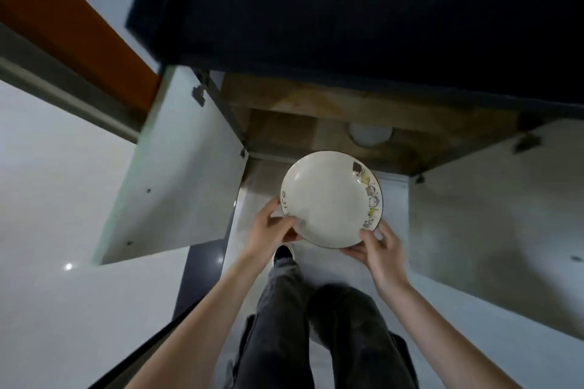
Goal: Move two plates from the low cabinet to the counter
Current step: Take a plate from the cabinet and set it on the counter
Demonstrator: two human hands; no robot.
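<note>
A cream plate [328,199] with a dark rim and small coloured pictures along its right edge is held in the air in front of the open low cabinet [284,110]. My left hand [273,227] grips its lower left rim. My right hand [377,246] grips its lower right rim from beneath. Inside the cabinet, on the wooden shelf, a second white plate [370,136] shows only partly, behind the shelf's front edge. The dark counter [347,9] overhangs the cabinet at the top of the view.
The left cabinet door [177,167] and the right cabinet door [493,215] both stand wide open on either side of me. My legs in dark trousers [316,325] and one shoe are below the plate. An orange-brown panel [72,25] runs along the upper left.
</note>
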